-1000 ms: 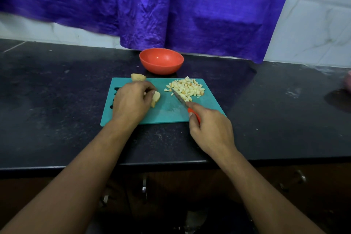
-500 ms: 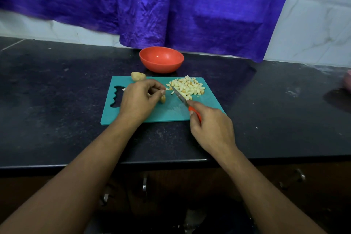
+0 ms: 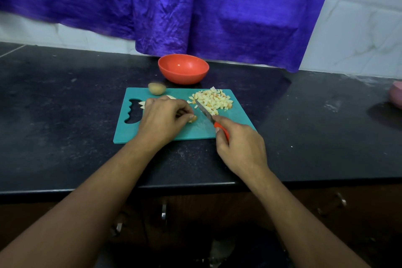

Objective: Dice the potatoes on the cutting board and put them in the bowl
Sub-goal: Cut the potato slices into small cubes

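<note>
Potatoes [image 3: 217, 104], whole and cut, all lie on the cutting board at the middle of the view, none of them in the bowl. Behind everything, a wrinkled purple curtain [image 3: 195, 6] hangs at 12 o'clock, with white wall tiles [image 3: 359, 28] at 2 o'clock. A black counter [image 3: 65, 104] runs from 9 to 3 o'clock, with dark cabinet fronts [image 3: 326, 213] below it at 6 o'clock. The teal cutting board [image 3: 195, 130] lies flat on the counter, its handle cutout towards 9 o'clock. The left hand [image 3: 163, 119] rests over the board's middle-left part, fingers curled, thumb and fingertips pinching a small potato piece [image 3: 193, 119] against the board. The right hand [image 3: 241, 150], at the board's 5 o'clock corner, is wrapped round the orange handle of a knife [image 3: 208, 115]. An orange bowl [image 3: 183, 76] stands upright on the counter at 12 o'clock from the board, just beyond its far edge. A heap of dice [image 3: 214, 99] covers the board's 1 o'clock area. The knife's blade points towards 11 o'clock, with its tip at the near-left edge of that heap. A whole unpeeled potato [image 3: 156, 89] sits at the board's far edge at 11 o'clock. Pale potato slices [image 3: 142, 104] show from behind the left hand at 10 o'clock, beside the cutout. A pink object [image 3: 397, 93], cut off by the frame, sits at 3 o'clock.
</note>
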The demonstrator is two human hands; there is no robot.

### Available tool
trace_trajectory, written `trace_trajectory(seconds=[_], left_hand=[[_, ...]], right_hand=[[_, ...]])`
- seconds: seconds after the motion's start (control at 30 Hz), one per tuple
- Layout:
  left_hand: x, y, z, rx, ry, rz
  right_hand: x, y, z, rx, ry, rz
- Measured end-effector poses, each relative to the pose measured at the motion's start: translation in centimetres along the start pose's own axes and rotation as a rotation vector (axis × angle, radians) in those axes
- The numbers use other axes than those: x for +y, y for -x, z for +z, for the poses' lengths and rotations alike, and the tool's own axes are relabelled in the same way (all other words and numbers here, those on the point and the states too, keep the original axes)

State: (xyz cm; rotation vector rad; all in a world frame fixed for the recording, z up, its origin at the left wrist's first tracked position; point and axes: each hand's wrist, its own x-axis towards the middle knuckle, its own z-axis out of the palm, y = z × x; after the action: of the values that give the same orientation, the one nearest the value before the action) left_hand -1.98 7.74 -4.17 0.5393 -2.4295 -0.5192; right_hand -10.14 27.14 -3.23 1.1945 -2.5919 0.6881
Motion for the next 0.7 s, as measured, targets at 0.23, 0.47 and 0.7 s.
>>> trace_trajectory(seconds=[0.23,0.47,0.7], left_hand=[[-0.4,0.4,-0.3,0.034,-0.009,-0.073],[0.0,0.2,-0.4,-0.046,-0.082,-0.086],[-0.3,0.3,-0.3,-0.040,-0.036,-0.096]], right_hand=[[0.0,0.1,-0.1,-0.001,-0.023,0.012],[-0.5,0.5,-0.4,-0.045,-0.090,0.052],[-3.2,0.5,-0.2,-0.019,0.044,-0.012]])
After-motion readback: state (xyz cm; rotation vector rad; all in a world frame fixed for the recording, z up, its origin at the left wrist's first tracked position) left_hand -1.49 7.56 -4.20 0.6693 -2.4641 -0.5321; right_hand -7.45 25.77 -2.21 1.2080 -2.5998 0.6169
